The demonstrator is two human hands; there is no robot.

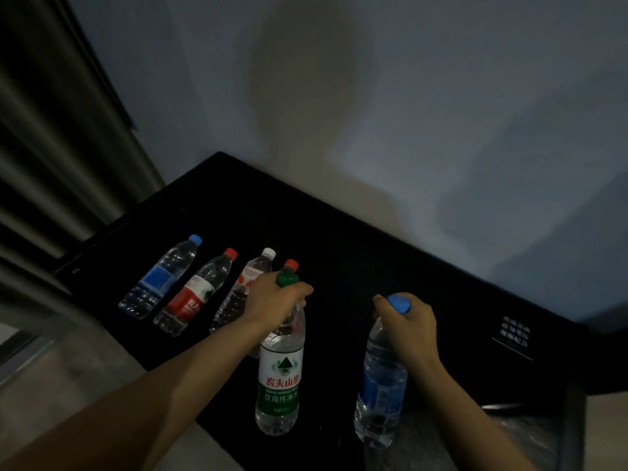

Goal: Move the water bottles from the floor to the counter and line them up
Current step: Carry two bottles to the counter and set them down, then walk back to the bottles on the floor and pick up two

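Head view is showing me my left hand (272,302) with fingers (302,288) curling round the green-label bottle (280,379)'s neck at lower centre. My right hand (409,322) is gripping the blue-cap bottle (380,385)'s neck likewise. I am judging each should be going down upright on the surface (373,253), just right of the row of bottles (192,297), evenly spaced.

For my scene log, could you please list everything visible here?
far blue bottle: one, blue cap and label, left end of counter row
red-label bottle: one, red cap, second in row
white-cap bottle: one, reddish label, third in row
red-cap bottle: one, fourth in row, mostly hidden
green-label bottle: one, green cap, held, lower centre
near blue bottle: one, blue cap, held, lower right
counter: one, black, against wall
sign: one, white text, counter's right
curtain: one, dark, left
wall: one, grey
left hand: one, grips green-label bottle
right hand: one, grips near blue bottle
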